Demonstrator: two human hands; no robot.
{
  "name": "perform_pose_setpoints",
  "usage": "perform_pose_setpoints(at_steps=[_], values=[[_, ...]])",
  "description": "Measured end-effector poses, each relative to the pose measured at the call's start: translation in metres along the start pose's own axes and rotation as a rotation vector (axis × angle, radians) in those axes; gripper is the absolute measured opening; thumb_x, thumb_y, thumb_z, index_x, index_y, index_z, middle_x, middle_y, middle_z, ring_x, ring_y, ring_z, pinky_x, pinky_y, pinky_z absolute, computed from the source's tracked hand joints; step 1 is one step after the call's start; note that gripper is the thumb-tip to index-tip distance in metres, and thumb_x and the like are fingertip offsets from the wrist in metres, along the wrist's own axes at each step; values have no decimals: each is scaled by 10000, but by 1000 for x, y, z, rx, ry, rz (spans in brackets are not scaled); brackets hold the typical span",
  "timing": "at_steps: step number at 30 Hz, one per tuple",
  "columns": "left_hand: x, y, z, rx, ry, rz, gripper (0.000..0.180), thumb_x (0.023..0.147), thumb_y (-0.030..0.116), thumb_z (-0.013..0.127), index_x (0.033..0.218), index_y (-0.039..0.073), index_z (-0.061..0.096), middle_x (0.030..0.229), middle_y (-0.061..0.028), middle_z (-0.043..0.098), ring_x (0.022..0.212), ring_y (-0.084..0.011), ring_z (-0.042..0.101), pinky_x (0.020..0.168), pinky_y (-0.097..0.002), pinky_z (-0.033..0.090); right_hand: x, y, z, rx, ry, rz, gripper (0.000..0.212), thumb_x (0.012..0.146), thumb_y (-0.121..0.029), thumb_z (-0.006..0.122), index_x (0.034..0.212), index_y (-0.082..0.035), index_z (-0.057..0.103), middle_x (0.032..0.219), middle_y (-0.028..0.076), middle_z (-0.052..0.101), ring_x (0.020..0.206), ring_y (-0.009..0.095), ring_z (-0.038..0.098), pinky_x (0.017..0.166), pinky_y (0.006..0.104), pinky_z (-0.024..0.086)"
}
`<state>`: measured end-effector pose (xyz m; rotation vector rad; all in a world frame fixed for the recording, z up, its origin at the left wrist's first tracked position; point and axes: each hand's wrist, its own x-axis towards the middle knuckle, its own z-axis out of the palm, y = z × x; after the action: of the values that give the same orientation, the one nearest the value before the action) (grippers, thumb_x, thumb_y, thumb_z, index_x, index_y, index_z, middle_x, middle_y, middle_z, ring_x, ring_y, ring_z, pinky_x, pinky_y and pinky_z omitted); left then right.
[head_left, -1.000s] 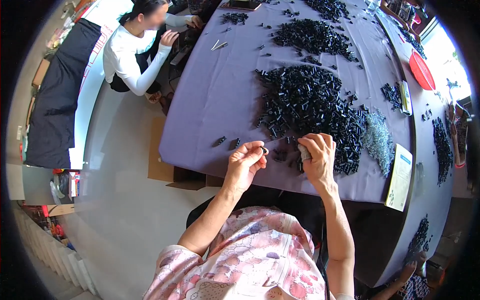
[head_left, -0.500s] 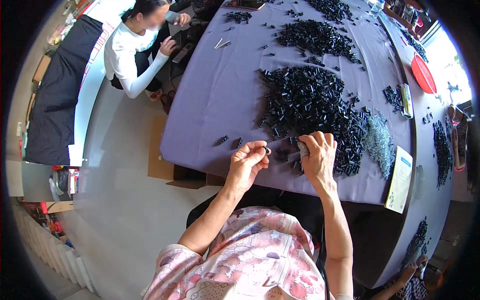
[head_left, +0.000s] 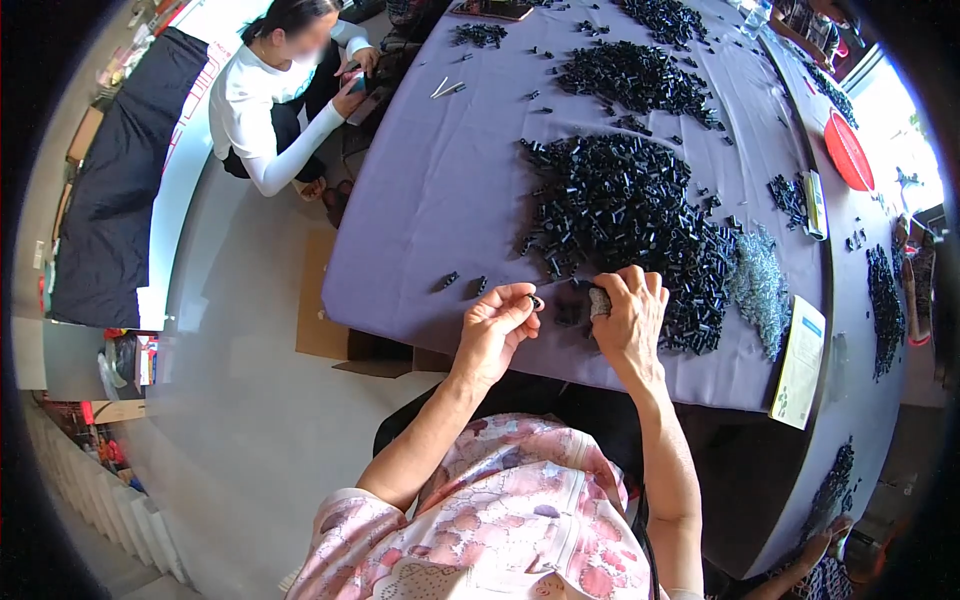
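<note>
Over the purple tablecloth (head_left: 420, 200), small black part (head_left: 537, 302) in left hand (head_left: 494, 326)

Head-worn fisheye view down onto table (head_left: 430, 190)

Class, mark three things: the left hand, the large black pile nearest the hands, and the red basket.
Left hand (head_left: 493, 328): head view, middle of the hand.
Large black pile (head_left: 635, 215): head view, middle of its heap.
Red basket (head_left: 850, 150): head view, bare middle.
</note>
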<state>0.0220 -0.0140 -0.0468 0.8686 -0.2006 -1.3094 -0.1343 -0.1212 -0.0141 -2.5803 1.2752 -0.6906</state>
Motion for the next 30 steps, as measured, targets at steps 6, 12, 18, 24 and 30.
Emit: perform_pose_setpoints(at_steps=[6,12,18,24,30], values=[[-1,1,1,1,11,-1,155,897,37,574,1041,63,628,901,-72,657,719,-123,603,663,-265,516,-1,1,-6,-3,-33,27,351,561,-29,681,903,-99,656,945,63,547,931,284,476,815,403,365],[0,1,1,-1,1,3,160,898,37,572,1044,64,629,900,-73,658,713,-123,601,659,-264,514,-2,2,-12,-3,-51,61,340,578,-35,679,910,-105,658,934,62,547,930,285,476,815,404,364],[0,-1,-2,6,3,5,163,896,37,574,1047,67,630,899,-69,658,715,-126,593,670,-275,506,15,-3,-8,-38,58,-53,219,668,-37,622,864,-125,665,878,63,536,877,268,473,773,395,360],[0,-1,0,0,0,0,163,896,42,579,1049,67,629,894,-67,657,717,-128,590,677,-279,502,28,3,9,-193,92,-102,66,734,-100,595,785,-87,635,860,78,538,871,264,480,764,397,363],[0,0,-1,1,-4,1,162,896,50,584,1052,65,627,892,-68,656,711,-129,591,668,-277,504,36,10,7,-162,36,-79,291,658,-6,619,917,-120,684,849,62,533,866,267,483,757,391,363]])
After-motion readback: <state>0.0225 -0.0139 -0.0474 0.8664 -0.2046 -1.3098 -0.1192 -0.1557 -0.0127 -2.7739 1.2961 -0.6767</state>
